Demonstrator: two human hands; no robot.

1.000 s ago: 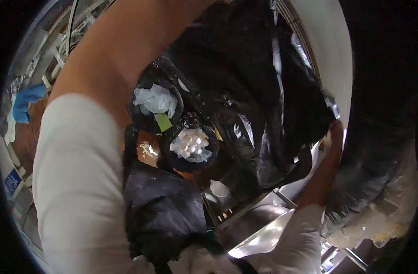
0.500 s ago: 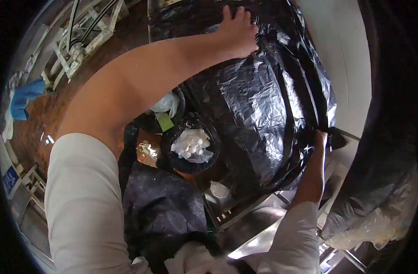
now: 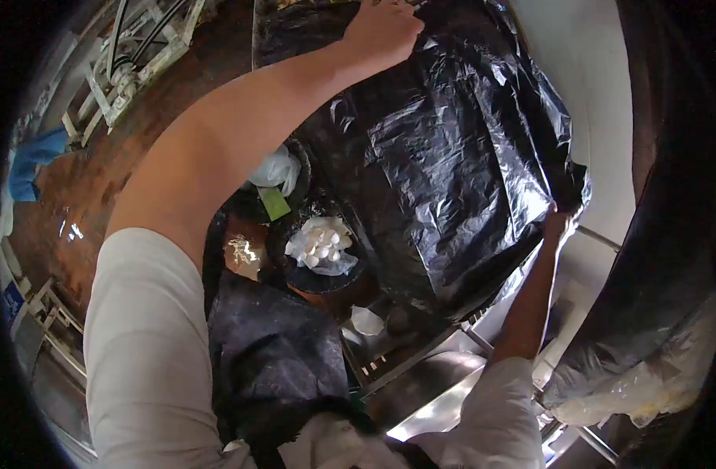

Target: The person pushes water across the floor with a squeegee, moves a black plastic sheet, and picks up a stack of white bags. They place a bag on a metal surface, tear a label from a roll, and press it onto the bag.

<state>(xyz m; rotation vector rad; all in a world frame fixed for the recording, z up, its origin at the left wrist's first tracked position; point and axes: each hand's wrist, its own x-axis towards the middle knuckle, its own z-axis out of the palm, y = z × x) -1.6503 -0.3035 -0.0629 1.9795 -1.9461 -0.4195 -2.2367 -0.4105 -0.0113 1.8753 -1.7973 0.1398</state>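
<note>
A wide sheet of shiny black plastic (image 3: 452, 180) lies spread and creased in front of me. My left hand (image 3: 385, 31) reaches across to its far edge at the top of the view, fingers curled onto the plastic; the frame's edge partly cuts them off. Down at the right, my right hand (image 3: 560, 223) grips the near right border of the sheet, which is bunched and lifted there. The fingers of this hand are mostly hidden by the folds.
Left of the sheet stands a dark round container (image 3: 324, 277) topped with small white pieces (image 3: 323, 244) on clear plastic. Behind it are a green piece (image 3: 274, 203) and a whitish plastic bag (image 3: 280, 170). A pale wall panel (image 3: 592, 94) borders the right. Wrapped bundles (image 3: 624, 367) hang lower right.
My left hand has slid farther away and left, its spread fingers now curled. My right hand has raised the sheet's right corner slightly, and the plastic lies flatter.
</note>
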